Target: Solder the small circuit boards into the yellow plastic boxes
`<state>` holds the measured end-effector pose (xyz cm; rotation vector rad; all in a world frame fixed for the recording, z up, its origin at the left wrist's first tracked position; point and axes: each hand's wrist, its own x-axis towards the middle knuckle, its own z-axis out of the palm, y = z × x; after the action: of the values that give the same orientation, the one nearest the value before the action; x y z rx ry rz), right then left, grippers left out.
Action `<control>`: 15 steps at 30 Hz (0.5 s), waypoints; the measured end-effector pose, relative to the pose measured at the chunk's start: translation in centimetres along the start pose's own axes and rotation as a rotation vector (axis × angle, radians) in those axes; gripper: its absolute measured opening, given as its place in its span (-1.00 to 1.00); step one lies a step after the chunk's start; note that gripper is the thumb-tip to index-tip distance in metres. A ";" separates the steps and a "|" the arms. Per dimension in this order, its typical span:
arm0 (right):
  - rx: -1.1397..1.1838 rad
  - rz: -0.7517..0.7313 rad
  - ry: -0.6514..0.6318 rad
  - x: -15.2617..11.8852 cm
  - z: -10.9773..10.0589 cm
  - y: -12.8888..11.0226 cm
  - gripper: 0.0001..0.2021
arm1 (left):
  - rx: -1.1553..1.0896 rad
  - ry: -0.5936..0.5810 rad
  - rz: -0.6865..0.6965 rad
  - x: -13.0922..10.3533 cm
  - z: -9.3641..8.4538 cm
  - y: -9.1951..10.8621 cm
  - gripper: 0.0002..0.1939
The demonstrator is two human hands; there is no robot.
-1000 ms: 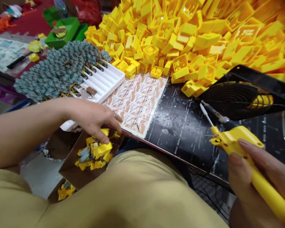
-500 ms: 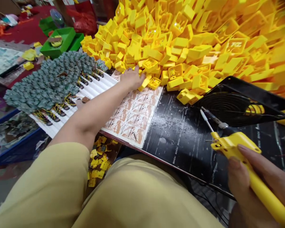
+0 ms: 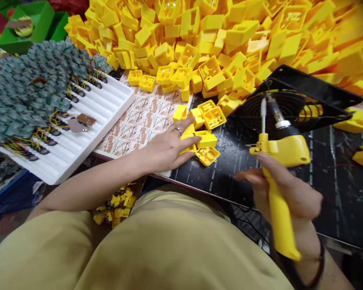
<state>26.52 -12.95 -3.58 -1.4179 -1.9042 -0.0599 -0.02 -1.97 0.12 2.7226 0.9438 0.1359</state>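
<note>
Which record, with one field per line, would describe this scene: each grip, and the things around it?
Left grip: spread over small yellow cases, touching them
Right grip: closed around yellow gun-shaped tool
Behind the tool: black fan
Far side: heap of yellow cases
At left: white foam tray, bearing grey-green parts
Beside the tray: printed sheet

Around the left hand (image 3: 169, 147) and the casings (image 3: 207, 139) at its fingers, the larger heap (image 3: 242, 32) spans eleven to two o'clock, a fan (image 3: 317, 89) sits past two, and a tray (image 3: 105, 112) bearing circuit boards (image 3: 27, 84) lies at nine. At four, the right hand (image 3: 299, 201) holds the soldering tool (image 3: 280, 213).
</note>
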 end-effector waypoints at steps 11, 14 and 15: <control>-0.050 -0.109 -0.124 3.4 4.7 -2.7 -0.63 | 0.163 0.245 -0.213 -1.0 0.1 -3.1 -0.40; -0.046 -0.083 -0.064 4.4 4.3 -2.5 -0.63 | -0.034 0.344 -0.292 0.3 -0.7 -3.2 -0.36; -0.027 -0.072 -0.063 4.4 3.6 -2.4 -0.59 | -0.162 0.349 -0.285 0.2 -0.8 -3.0 -0.35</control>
<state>22.11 -8.72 -2.74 -1.3835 -2.0125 -0.0762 -1.75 0.57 0.11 2.4280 1.3377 0.6186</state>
